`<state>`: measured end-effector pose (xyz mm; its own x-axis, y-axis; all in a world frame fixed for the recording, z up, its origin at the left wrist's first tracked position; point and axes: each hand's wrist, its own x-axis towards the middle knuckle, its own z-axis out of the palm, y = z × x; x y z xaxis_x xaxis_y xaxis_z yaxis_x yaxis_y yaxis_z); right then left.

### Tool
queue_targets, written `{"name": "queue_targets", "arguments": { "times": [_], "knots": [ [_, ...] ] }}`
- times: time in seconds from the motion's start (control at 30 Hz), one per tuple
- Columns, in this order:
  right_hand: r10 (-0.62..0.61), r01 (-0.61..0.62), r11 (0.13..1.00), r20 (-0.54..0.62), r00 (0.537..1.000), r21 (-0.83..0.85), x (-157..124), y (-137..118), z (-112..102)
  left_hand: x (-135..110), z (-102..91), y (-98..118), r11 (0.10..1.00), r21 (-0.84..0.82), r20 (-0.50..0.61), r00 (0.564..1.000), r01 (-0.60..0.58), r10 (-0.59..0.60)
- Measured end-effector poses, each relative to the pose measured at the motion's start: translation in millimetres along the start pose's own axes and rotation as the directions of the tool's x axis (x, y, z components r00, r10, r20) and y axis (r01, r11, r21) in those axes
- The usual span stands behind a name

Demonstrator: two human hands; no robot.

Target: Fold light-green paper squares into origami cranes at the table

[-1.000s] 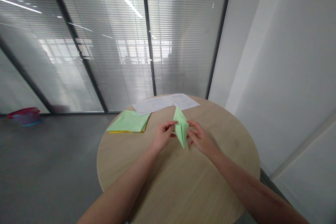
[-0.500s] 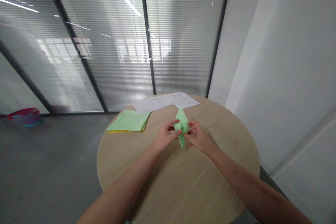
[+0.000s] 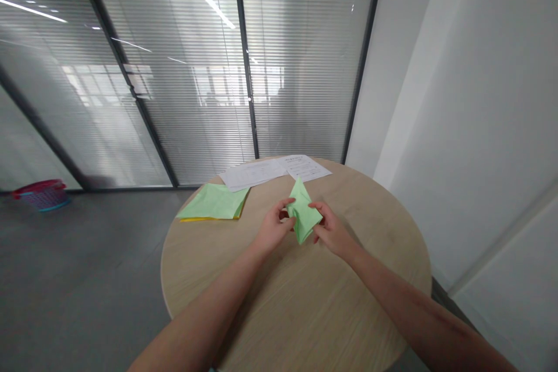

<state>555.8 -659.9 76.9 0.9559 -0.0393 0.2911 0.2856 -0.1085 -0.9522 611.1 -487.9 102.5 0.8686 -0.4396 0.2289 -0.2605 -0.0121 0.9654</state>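
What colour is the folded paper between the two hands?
Light green; the folded paper shows best in the head view.

Matt green folded paper (image 3: 305, 216); smooth, wood-grained table (image 3: 296, 302); glossy glass partition (image 3: 200, 87); plastic-looking basket (image 3: 42, 193); smooth matt wall (image 3: 492, 128).

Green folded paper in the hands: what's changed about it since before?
The green folded paper looked narrow at the bottom; now it spreads wider to the right. The left hand and right hand brought their thumbs together over it, then parted them; both still hold it. The green sheets, white printed papers and red-rimmed basket stayed put.
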Motion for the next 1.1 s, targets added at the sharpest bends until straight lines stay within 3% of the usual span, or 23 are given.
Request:
{"name": "queue_targets", "arguments": {
  "times": [0.27,0.57,0.87,0.97,1.1],
  "knots": [
    [0.102,-0.093,0.982,-0.044,0.994,0.165,4,-6,-3,1,-2.0,-5,0.989,-0.146,0.072,0.996,-0.039,0.05],
    [0.15,-0.115,0.942,-0.089,0.985,0.316,4,-8,-8,-3,-0.7,-2,0.995,-0.05,0.133,0.987,-0.082,0.088],
    [0.099,-0.076,0.961,-0.073,0.992,0.264,2,-10,-5,-4,-1.9,3,0.977,0.134,0.047,0.986,-0.167,0.162],
    [0.095,-0.073,0.974,-0.093,0.991,0.213,2,-11,-6,-4,-2.2,2,0.972,0.182,0.031,0.989,-0.145,0.142],
    [0.094,-0.084,0.992,-0.096,0.991,0.098,2,-12,-7,-2,-3.4,3,0.936,0.284,0.011,0.977,-0.206,0.212]
  ]
}}
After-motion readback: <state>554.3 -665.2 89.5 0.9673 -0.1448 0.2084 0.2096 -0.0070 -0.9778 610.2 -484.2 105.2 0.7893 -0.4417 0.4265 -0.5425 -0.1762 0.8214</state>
